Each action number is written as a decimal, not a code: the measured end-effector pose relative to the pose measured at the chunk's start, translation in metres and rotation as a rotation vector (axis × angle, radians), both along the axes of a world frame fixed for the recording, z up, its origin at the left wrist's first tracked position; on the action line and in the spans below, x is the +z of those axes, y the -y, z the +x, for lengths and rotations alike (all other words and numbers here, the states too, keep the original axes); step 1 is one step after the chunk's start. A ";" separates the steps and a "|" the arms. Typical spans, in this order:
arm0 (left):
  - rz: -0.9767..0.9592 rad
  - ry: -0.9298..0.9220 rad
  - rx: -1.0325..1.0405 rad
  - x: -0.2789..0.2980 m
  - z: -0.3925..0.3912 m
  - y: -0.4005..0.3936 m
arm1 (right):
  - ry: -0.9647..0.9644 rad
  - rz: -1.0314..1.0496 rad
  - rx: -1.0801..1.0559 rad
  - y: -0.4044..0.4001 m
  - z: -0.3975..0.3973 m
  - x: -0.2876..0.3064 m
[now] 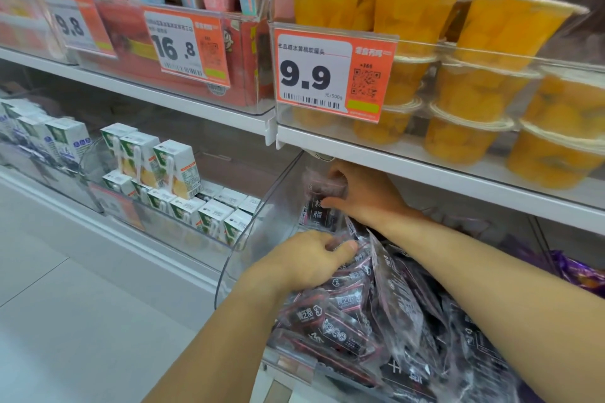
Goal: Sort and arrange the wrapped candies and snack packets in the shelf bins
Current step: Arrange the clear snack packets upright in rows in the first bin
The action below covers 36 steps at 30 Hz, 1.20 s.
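Note:
A clear plastic shelf bin (pixel 262 232) on the lower shelf is heaped with several dark, glossy snack packets (pixel 353 324) printed with white characters. My right hand (pixel 360 196) reaches to the back of the bin, just under the upper shelf, and its fingers curl round an upright dark packet (pixel 322 206). My left hand (pixel 311 258) lies lower and nearer, on top of the heap, with fingers and thumb curled round the top edge of another packet (pixel 355 267). Both forearms stretch in from the bottom of the view.
Above the bin runs a white shelf edge (pixel 425 170) carrying cups of yellow peach (pixel 474 98) behind an orange 9.9 price tag (pixel 330 75). Small drink cartons (pixel 173 167) fill the bin to the left. Purple packets (pixel 579 275) lie at the right. Pale floor tiles (pixel 82 321) spread lower left.

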State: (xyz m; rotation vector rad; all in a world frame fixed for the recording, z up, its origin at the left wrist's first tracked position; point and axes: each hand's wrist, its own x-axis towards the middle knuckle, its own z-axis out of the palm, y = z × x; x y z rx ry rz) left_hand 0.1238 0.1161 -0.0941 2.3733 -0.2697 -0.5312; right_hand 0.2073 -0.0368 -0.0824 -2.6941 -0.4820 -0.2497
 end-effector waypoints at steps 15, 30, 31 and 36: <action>-0.063 -0.033 0.019 -0.002 -0.001 0.000 | -0.028 0.186 -0.131 -0.001 -0.007 0.006; -0.079 -0.065 -0.043 0.000 0.005 -0.008 | -0.542 -0.425 -0.266 -0.005 -0.019 0.028; -0.082 -0.068 -0.043 0.000 0.005 -0.008 | -0.609 -0.355 -0.257 -0.002 -0.018 0.029; -0.113 -0.074 0.002 -0.007 0.004 -0.007 | -0.706 0.003 -0.256 0.019 -0.025 0.051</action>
